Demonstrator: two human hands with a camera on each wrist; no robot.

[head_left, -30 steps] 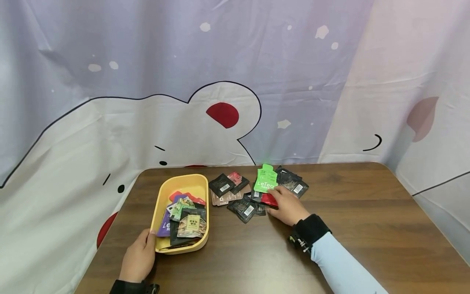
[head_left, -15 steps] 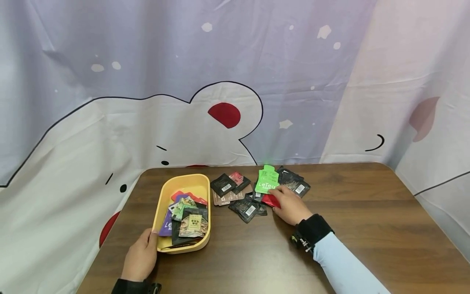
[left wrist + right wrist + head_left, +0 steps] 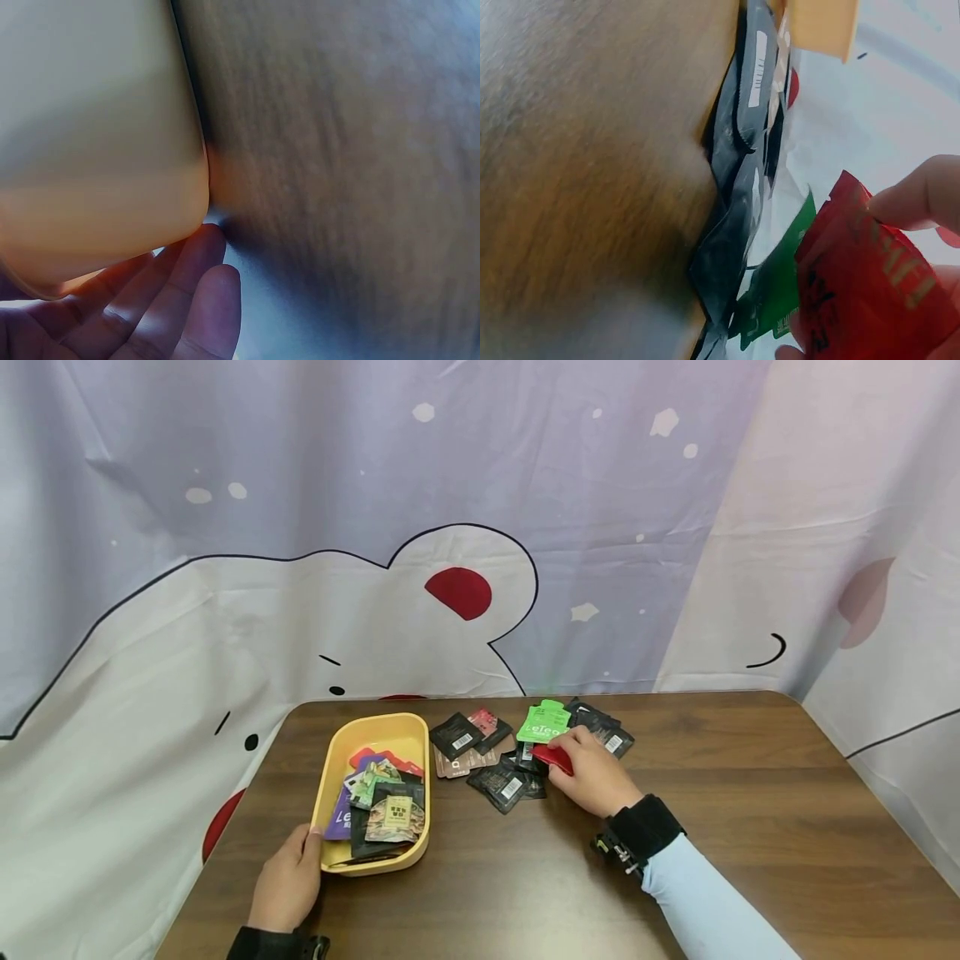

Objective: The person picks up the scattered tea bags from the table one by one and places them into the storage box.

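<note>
My right hand [image 3: 595, 778] pinches a red packet [image 3: 870, 281] between thumb and fingers, lifted a little above the pile. Just behind it, a green LeTea packet [image 3: 543, 722] leans over several black sachets [image 3: 502, 785]. At the left, my left hand [image 3: 287, 878] holds the near-left corner of a yellow plastic basket [image 3: 327, 777], thumb at the rim. In the left wrist view its fingers [image 3: 214, 307] lie against the basket's outer wall. Inside the basket are a purple packet [image 3: 339, 821], a green one [image 3: 372, 785], red pieces and a black food-print sachet [image 3: 393, 821].
Between basket and right hand lie a black sachet [image 3: 455, 737], a black-and-red one [image 3: 491, 727] and brown packets [image 3: 468, 763]. More black sachets [image 3: 617, 742] sit behind the right hand. A patterned curtain [image 3: 360, 627] hangs behind the wooden table [image 3: 750, 810].
My right hand has raised the red packet off the pile, and it now tilts in the fingers. The green packet has tipped back slightly. The left hand stays on the basket.
</note>
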